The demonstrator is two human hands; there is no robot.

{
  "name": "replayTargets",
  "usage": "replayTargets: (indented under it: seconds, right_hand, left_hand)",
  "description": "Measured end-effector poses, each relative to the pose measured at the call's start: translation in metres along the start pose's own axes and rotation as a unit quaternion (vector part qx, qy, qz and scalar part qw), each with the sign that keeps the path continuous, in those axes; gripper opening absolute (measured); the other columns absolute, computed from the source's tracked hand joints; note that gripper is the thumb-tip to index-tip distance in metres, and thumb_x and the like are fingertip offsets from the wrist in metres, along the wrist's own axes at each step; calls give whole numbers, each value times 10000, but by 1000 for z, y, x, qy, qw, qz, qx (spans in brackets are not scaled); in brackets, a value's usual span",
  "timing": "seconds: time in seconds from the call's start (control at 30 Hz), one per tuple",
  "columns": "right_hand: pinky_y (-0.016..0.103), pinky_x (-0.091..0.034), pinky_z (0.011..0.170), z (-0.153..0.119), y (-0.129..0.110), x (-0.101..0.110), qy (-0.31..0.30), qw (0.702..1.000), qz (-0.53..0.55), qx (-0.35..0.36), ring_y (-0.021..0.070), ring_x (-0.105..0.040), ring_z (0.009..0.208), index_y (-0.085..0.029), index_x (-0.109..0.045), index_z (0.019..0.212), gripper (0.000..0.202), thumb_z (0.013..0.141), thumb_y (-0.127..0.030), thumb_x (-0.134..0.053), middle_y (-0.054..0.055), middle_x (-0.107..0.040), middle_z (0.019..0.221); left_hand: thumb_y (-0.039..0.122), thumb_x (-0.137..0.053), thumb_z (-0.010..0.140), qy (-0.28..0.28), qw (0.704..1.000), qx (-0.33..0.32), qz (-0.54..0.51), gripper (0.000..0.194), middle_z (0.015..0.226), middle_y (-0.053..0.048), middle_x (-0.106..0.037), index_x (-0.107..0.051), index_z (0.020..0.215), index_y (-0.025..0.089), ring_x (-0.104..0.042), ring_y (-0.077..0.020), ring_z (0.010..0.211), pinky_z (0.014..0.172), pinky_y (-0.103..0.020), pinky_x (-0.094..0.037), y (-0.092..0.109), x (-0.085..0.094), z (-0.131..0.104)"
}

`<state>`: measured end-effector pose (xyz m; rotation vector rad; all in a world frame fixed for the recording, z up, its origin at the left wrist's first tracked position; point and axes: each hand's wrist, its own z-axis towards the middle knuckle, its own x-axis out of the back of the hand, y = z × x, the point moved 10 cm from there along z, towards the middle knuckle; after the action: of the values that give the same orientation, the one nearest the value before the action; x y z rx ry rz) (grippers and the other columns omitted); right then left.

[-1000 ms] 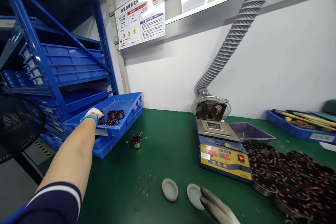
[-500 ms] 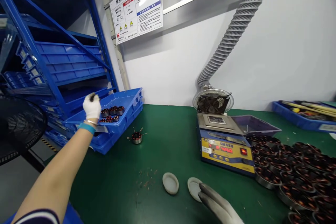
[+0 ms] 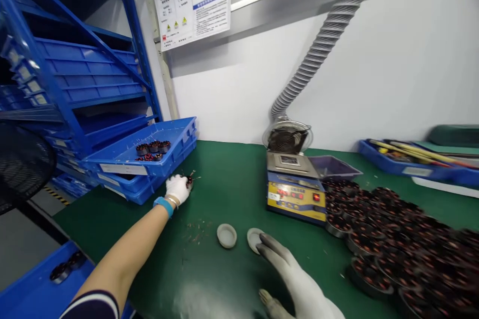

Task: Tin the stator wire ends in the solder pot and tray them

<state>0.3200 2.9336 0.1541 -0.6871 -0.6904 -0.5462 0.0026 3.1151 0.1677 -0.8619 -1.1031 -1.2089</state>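
Observation:
My left hand [image 3: 177, 189], in a white glove, has its fingers wrapped round a wound coil part [image 3: 189, 182] with wire ends sticking out, on the green table. Just behind it stands a blue tray [image 3: 179, 145] with several coil parts [image 3: 153, 147]. My right hand [image 3: 290, 271], gloved with grey fingertips, is spread low over the table and holds nothing. Its fingertips are beside a small round white dish [image 3: 254, 240]; a second dish [image 3: 226, 236] lies to the left.
A blue and yellow heating device [image 3: 295, 197] stands mid-table under a fan and grey duct [image 3: 318, 50]. Many coil parts [image 3: 396, 239] cover the right side. Behind them are a purple tray [image 3: 333, 166] and a blue tool tray [image 3: 396, 162]. Blue shelving is at the left.
My left hand has moved from above the blue tray down and right to the coil part on the table and closed round it. My right hand shows more, with thumb apart. The view has shifted.

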Motion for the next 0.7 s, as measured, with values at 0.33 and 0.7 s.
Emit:
replayTargets:
  seconds: [0.33, 0.7]
  right_hand:
    - [473, -466, 1014, 6, 24, -4, -36, 898, 378, -222, 264, -556, 1199, -186, -481, 1305, 530, 792, -289, -563, 145, -547, 1331]
    - [285, -533, 776, 16, 19, 63, 147, 943, 278, -110, 153, -632, 845, -178, -656, 1012, 220, 794, -203, -640, 41, -669, 937]
  left_hand:
    - [297, -611, 815, 171, 943, -283, -44, 170, 1335, -78, -540, -670, 965, 240, -378, -310, 1332, 1146, -542, -175, 99, 60, -122]
    - [250, -653, 797, 176, 897, -347, -208, 158, 1143, -101, -595, -623, 948, 218, -568, -268, 1052, 1045, -583, -364, 181, 93, -199]
